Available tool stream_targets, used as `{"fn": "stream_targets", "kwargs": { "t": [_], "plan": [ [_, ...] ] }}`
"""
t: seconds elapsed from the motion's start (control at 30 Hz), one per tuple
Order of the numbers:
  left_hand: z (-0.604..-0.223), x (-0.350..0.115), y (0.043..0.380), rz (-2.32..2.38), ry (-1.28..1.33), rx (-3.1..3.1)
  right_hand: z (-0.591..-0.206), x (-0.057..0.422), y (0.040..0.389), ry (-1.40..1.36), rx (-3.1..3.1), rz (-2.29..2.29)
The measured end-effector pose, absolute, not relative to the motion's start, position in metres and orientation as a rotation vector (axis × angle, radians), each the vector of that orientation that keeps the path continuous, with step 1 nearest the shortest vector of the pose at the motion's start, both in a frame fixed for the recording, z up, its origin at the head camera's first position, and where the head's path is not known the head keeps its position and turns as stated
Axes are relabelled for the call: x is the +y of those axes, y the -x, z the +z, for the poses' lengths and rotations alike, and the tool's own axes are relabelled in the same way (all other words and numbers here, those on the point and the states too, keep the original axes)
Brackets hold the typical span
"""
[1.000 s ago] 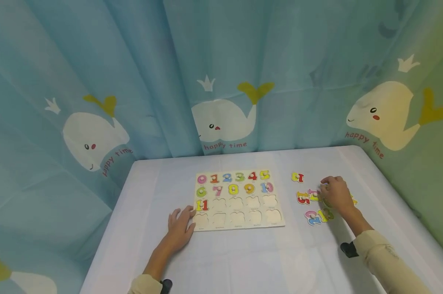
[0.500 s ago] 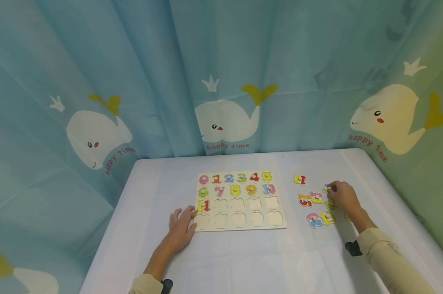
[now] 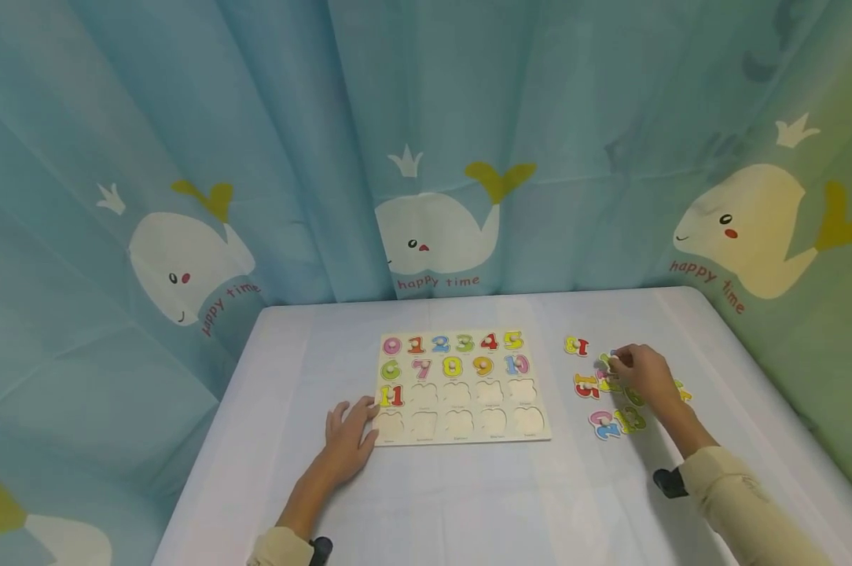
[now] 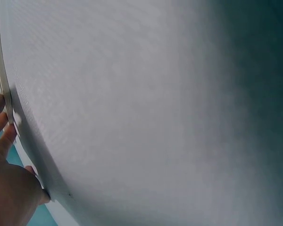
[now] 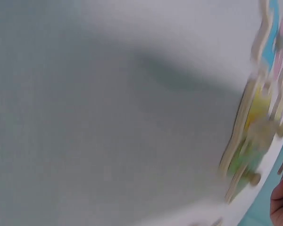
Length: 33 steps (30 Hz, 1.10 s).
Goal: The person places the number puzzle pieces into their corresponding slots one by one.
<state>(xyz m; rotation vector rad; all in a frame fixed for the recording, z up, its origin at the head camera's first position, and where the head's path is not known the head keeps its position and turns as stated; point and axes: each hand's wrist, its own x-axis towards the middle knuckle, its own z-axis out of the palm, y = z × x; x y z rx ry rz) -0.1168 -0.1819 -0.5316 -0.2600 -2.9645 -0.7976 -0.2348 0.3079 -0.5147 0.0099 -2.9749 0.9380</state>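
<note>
A wooden number puzzle board (image 3: 468,399) lies on the table, with the number pieces 0 to 11 in their recesses. My left hand (image 3: 350,439) rests at its left edge, fingers loosely spread and touching the rim; the left wrist view shows the fingertips (image 4: 8,134) against the board's side. My right hand (image 3: 648,377) pinches a green and blue number puzzle piece (image 3: 605,361) above the loose pieces; its digits are mostly hidden by the fingers. Below it lies a pink and yellow piece (image 3: 608,383), partly covered. In the right wrist view only part of the right hand (image 5: 282,200) shows.
Loose number pieces lie around the right hand: a yellow and red one (image 3: 577,346), a 15 (image 3: 585,386), a pink and blue 20 (image 3: 603,425), a yellow and green one (image 3: 629,420) and a yellow one (image 3: 683,391). A whale-print curtain (image 3: 291,196) hangs behind the table (image 3: 426,503).
My right hand moved right to a blue and green piece, then back left with the piece pinched, now over the pink and yellow one. My left hand stays at the board's edge.
</note>
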Motion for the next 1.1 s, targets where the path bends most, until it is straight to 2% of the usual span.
{"fn": "stream_targets", "kwargs": {
  "t": [0.57,1.1],
  "plan": [
    [-0.532,-0.182,0.115,-0.796,0.26,-2.962,-0.529,0.241,0.229,-0.271,-2.937,0.983],
    [-0.526,-0.181,0.116,-0.779,0.253,-2.999,-0.525,0.175,0.22,-0.558,-2.929,1.015]
  ]
}}
